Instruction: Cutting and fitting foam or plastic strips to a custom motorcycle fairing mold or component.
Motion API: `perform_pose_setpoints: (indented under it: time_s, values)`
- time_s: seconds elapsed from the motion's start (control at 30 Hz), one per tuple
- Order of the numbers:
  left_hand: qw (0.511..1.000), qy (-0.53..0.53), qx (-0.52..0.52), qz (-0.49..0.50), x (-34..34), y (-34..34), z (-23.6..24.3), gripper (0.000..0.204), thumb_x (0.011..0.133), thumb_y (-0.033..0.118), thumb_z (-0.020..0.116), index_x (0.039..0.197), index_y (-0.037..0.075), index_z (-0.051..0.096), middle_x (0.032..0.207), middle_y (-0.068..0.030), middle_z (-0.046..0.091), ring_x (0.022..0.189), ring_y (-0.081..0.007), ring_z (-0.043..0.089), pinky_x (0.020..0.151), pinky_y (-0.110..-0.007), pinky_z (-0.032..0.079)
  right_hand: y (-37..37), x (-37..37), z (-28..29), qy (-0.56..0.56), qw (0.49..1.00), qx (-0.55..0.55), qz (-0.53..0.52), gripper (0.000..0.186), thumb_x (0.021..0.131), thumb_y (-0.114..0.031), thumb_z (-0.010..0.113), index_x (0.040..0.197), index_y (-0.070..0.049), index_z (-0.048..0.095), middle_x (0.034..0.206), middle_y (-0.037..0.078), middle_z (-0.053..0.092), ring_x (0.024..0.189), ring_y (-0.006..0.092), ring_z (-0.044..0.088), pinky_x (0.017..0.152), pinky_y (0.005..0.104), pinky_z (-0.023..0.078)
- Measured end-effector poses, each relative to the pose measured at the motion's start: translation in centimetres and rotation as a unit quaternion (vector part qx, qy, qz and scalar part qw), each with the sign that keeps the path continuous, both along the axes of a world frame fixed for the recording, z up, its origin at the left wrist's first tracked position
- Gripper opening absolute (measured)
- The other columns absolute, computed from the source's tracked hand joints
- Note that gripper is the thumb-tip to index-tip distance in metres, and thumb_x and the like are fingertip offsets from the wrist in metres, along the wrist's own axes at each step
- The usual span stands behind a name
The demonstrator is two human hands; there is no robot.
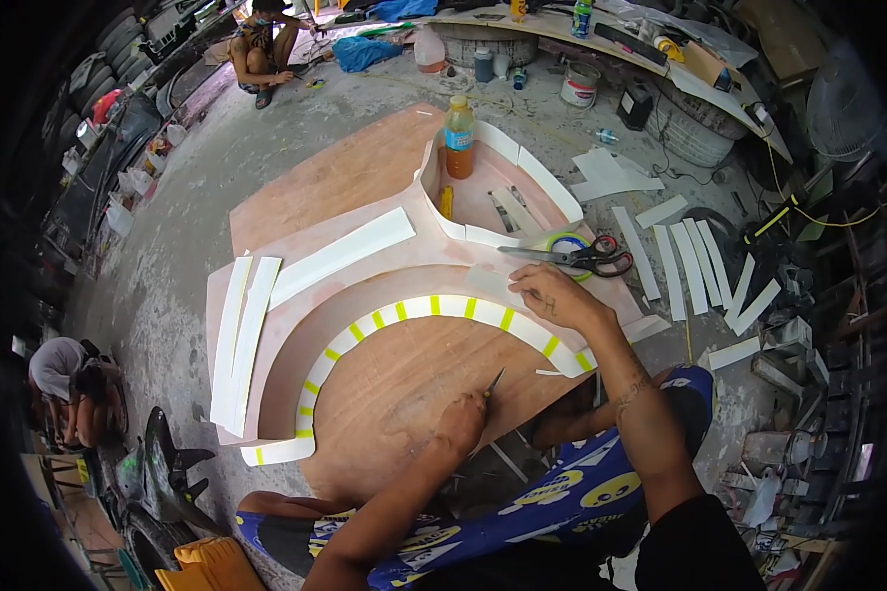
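White strip [453, 306] with yellow marks lines the pinkish panel's [428, 231] arch, on a brown board [414, 364]. Left hand [460, 424] grasps a pointed tool [496, 380]; right hand's [559, 298] fingers bunch beside pale film [488, 282], grip unclear. Bottle [459, 148] wears a blue label [459, 138].

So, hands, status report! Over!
Left hand gripping pointed blade. Right hand over arched panel. White rim strip crossed by yellow tapes. Scissors just beyond right hand.
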State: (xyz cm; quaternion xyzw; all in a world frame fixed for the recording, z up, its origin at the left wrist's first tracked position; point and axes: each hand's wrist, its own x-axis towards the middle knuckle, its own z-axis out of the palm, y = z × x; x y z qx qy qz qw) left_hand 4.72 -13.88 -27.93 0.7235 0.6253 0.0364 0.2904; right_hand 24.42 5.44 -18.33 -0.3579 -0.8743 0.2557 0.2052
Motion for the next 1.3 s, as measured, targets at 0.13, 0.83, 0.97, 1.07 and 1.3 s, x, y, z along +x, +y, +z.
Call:
perform_pose_setpoints:
  time_s: [0.13,0.83,0.97,1.07,1.3]
  values:
    - [0.999,-0.008,-0.030,0.020,0.0,0.6,0.8,0.019,0.080,0.006,0.064,0.095,-0.002,0.057,0.089,-0.0264,0.066,0.084,-0.0428,0.066,0.075,-0.047,0.054,0.0,0.5,-0.1,-0.023,0.999,-0.032,-0.012,0.025,0.084,-0.005,0.061,0.107,-0.004,0.072,0.118,0.015,0.062,0.112,0.0320,0.056,0.099,0.0385,0.043]
    - [0.905,-0.370,-0.207,0.029,-6.3,7.9,10.6,0.037,0.092,0.028,0.065,0.115,-0.001,0.063,0.107,-0.0140,0.070,0.102,-0.0224,0.067,0.091,-0.035,0.050,-1.2,0.8,1.4,-0.013,0.997,-0.081,-0.004,0.040,0.084,-0.019,0.071,0.118,0.001,0.064,0.132,0.013,0.058,0.124,0.0333,0.046,0.109,0.0404,0.036]
    - [0.875,-0.425,-0.233,0.001,-5.9,9.0,10.3,0.036,0.091,0.024,0.065,0.116,-0.002,0.062,0.107,-0.0131,0.070,0.101,-0.0201,0.066,0.090,-0.032,0.050,-1.3,0.8,1.7,-0.038,0.995,-0.090,-0.019,0.042,0.085,-0.022,0.070,0.121,-0.001,0.064,0.135,0.011,0.058,0.128,0.0298,0.046,0.114,0.0406,0.030]
    - [0.860,-0.450,-0.233,-0.050,-5.8,10.2,10.4,0.040,0.095,0.024,0.063,0.123,-0.004,0.057,0.105,-0.0114,0.070,0.100,-0.0173,0.065,0.093,-0.032,0.049,-1.4,1.0,1.5,-0.032,0.995,-0.092,-0.010,0.042,0.085,-0.021,0.070,0.121,-0.001,0.065,0.135,0.011,0.058,0.128,0.0295,0.046,0.113,0.0407,0.032]
    - [0.850,-0.450,-0.262,-0.082,-6.1,11.3,10.7,0.058,0.080,0.046,0.075,0.110,-0.003,0.065,0.098,-0.0090,0.069,0.086,-0.0139,0.063,0.076,-0.031,0.053,-0.7,1.6,-0.1,0.021,0.999,-0.030,0.002,0.034,0.083,-0.015,0.067,0.113,-0.001,0.063,0.117,0.019,0.063,0.109,0.0361,0.057,0.100,0.0428,0.043]
